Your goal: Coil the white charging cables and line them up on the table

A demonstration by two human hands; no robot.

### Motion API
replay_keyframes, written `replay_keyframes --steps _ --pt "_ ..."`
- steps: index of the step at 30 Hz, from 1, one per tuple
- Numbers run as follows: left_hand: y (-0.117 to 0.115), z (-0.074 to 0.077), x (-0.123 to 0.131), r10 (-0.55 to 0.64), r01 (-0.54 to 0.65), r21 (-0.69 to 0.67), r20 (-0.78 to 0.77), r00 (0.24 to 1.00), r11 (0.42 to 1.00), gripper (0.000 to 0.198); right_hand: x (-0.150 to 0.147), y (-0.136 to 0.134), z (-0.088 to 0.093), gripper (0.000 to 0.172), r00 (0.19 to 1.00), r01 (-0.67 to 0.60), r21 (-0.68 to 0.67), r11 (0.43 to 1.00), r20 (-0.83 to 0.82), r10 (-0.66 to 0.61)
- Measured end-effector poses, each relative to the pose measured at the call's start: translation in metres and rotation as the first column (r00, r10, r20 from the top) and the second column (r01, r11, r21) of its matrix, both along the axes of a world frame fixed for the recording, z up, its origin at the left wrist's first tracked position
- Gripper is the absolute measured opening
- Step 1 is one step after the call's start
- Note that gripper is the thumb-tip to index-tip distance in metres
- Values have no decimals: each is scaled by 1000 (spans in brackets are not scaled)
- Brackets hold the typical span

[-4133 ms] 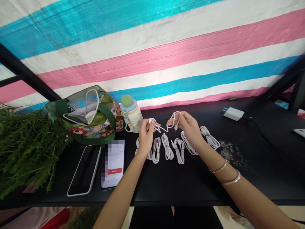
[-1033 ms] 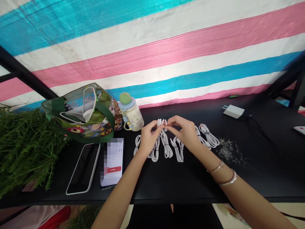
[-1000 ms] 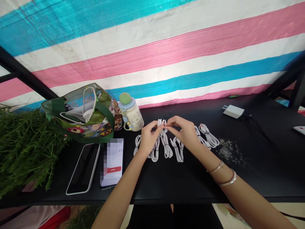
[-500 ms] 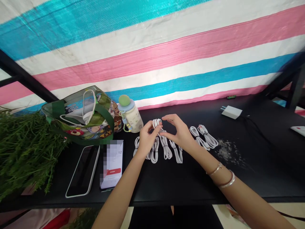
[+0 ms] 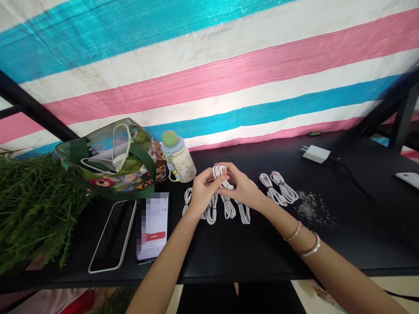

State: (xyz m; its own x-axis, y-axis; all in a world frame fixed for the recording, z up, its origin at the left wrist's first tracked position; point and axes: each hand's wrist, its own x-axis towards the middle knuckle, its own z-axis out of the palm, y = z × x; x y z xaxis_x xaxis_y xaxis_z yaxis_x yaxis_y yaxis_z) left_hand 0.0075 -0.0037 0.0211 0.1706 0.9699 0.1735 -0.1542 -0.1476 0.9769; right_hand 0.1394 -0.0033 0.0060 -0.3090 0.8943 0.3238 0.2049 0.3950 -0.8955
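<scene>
A coiled white charging cable (image 5: 219, 170) is held up just above the table, pinched between the thumb and fingers of my left hand (image 5: 202, 191). From the right, the thumb and fingers of my right hand (image 5: 242, 186) close round the same coil. Below my hands lie several bundled white cables (image 5: 228, 209), each tied with a dark band and partly covered by my hands. Two more tied cables (image 5: 284, 187) rest on the table to the right of my right wrist.
Left of my arms lie a white-edged phone (image 5: 113, 235) and a lit phone (image 5: 157, 231). Behind them stand a clear green-trimmed bag (image 5: 111, 179) and a bottle (image 5: 183, 163). Leafy greenery (image 5: 29, 209) fills the far left. A white charger (image 5: 316, 154) and pale crumbs (image 5: 314, 209) lie on the right.
My right hand has moved in from the right and its fingers now meet the coil. The held coil has shifted slightly right and down in my left hand.
</scene>
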Motion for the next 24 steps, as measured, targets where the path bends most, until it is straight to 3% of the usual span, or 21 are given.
replay_keyframes --steps 9,17,20,24 --pt "1 -2 -1 -6 10 35 -123 992 999 24 3 0 2 32 966 160 85 983 190 -174" --pt "-1 -1 -3 114 -87 100 -310 944 991 25 2 -5 7 32 866 197 197 960 424 -265" --pt "-2 0 -4 184 -134 142 -446 876 981 22 2 -5 9 33 826 192 217 957 490 -277" --pt "-4 5 -5 280 -193 203 -682 676 960 13 4 -4 10 35 783 179 254 950 548 -294"
